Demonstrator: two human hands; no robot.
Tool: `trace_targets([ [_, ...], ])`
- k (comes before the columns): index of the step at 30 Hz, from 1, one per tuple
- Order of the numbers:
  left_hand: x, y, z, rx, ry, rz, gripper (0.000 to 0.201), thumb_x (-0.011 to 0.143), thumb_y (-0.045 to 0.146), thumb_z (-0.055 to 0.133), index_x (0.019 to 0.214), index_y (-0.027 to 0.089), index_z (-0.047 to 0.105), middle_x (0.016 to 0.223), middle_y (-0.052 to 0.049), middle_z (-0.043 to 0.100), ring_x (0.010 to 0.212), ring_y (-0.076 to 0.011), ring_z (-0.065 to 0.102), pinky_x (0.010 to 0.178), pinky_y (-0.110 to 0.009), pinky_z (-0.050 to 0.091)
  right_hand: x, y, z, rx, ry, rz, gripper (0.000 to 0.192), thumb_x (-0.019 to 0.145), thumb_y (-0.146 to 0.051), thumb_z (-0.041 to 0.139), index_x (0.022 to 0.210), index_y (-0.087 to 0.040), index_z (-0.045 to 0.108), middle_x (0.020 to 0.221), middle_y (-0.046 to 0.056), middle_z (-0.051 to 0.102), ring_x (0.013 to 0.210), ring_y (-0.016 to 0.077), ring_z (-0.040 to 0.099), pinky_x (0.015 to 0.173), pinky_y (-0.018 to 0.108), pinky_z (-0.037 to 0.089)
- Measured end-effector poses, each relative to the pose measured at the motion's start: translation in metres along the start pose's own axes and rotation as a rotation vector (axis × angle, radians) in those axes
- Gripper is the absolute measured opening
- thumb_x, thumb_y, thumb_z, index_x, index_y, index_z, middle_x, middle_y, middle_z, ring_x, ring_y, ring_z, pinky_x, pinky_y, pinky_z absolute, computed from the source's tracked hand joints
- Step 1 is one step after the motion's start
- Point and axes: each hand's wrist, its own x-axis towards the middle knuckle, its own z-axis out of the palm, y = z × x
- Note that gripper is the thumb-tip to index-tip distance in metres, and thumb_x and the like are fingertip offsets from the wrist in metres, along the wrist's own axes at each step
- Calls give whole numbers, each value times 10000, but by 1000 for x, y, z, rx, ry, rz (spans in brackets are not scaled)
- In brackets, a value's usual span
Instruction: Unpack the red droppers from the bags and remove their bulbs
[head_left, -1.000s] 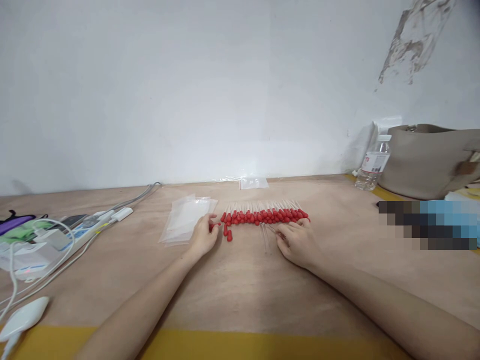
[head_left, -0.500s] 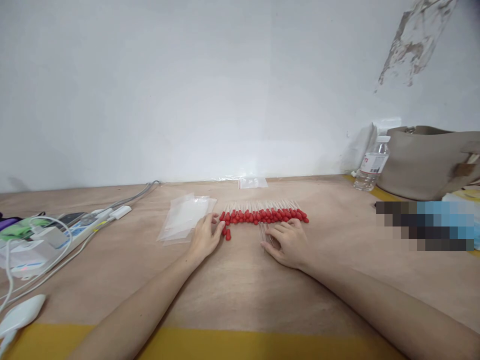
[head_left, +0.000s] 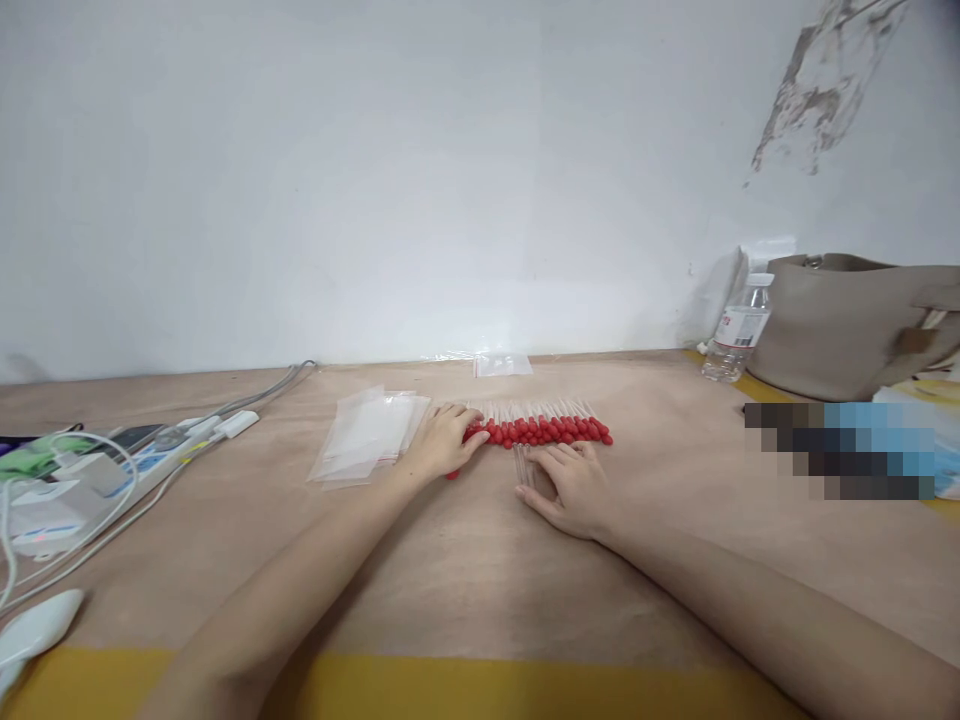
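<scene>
Lying near droppers [head_left: 551,431]: plastic bags [head_left: 366,432]

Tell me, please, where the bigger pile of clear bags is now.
In the head view, the bigger pile lies left of centre on the table, just left of the left hand.

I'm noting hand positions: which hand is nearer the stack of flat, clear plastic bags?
Left. The left hand is just right of the bag stack, at the left end of the row of red-bulbed droppers; the right hand is farther right, at the thin, clear tubes.
</scene>
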Motion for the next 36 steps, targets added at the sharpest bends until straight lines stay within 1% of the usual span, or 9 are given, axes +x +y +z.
trace_targets([
  [4, 4, 2, 7, -50, 4, -44, 134, 808, 285, 492, 847, 195, 584, 798, -32, 597, 828, -189, 547, 826, -351, 375, -3, 1, 3, 28, 26, 25, 332, 776, -443, 496, 956, -170, 556, 894, 67, 629, 844, 190, 535, 785, 343, 288],
  [9, -9, 10, 1, -258, 231, -245, 257, 809, 243, 467, 1060, 187, 467, 807, -21, 584, 765, -161, 564, 730, -303, 428, -4, 2, 4, 66, 33, 60, 370, 757, -440, 519, 992, -155, 533, 901, 78, 611, 858, 209, 525, 796, 358, 317],
  [12, -27, 14, -5, -423, 300, -303, 295, 813, 251, 466, 1096, 192, 405, 863, -23, 563, 741, -129, 571, 680, -262, 448, -4, 4, 4, 83, 70, 85, 413, 753, -442, 524, 1048, -154, 506, 979, 97, 584, 921, 228, 510, 819, 376, 339],
  [17, -54, 19, -8, -561, 239, -216, 275, 804, 247, 498, 1061, 194, 419, 904, -48, 576, 797, -136, 587, 708, -268, 462, -4, 10, 3, 94, 190, 89, 595, 748, -411, 544, 1245, -137, 364, 1225, 148, 428, 1135, 252, 387, 909, 389, 335],
  [20, -62, 25, -8, -624, 149, -140, 265, 813, 229, 485, 1067, 190, 421, 920, -56, 585, 849, -147, 585, 727, -277, 473, -5, 12, 3, 85, 171, -3, 568, 765, -409, 536, 1253, -164, 379, 1242, 136, 423, 1140, 244, 384, 923, 390, 321],
  [23, -65, 30, -8, -624, 85, -69, 283, 818, 205, 469, 1095, 195, 412, 949, -54, 584, 879, -149, 578, 759, -290, 473, -4, 11, 2, 73, 142, -93, 413, 798, -392, 512, 1160, -195, 484, 1172, 111, 501, 1076, 228, 436, 898, 395, 309],
  [27, -68, 32, -9, -555, 68, 6, 260, 809, 178, 474, 1066, 196, 446, 979, -52, 576, 882, -146, 570, 743, -269, 472, -3, 11, 2, 87, 90, -184, 221, 833, -336, 489, 985, -203, 579, 921, 57, 621, 890, 179, 508, 847, 372, 293],
  [31, -68, 36, -12, -534, 64, 68, 270, 810, 157, 458, 1078, 194, 451, 972, -52, 577, 869, -138, 565, 744, -258, 468, -2, 10, 5, 93, 70, -252, 185, 854, -277, 460, 953, -204, 599, 727, 19, 610, 757, 145, 495, 805, 344, 283],
  [36, -62, 48, -9, -414, 79, 115, 362, 781, 230, 522, 1136, 189, 459, 1063, -80, 544, 998, -194, 504, 874, -346, 403, -3, 2, 8, 149, 22, -217, 200, 866, -228, 414, 903, -195, 608, 706, 22, 582, 732, 135, 479, 745, 310, 278],
])
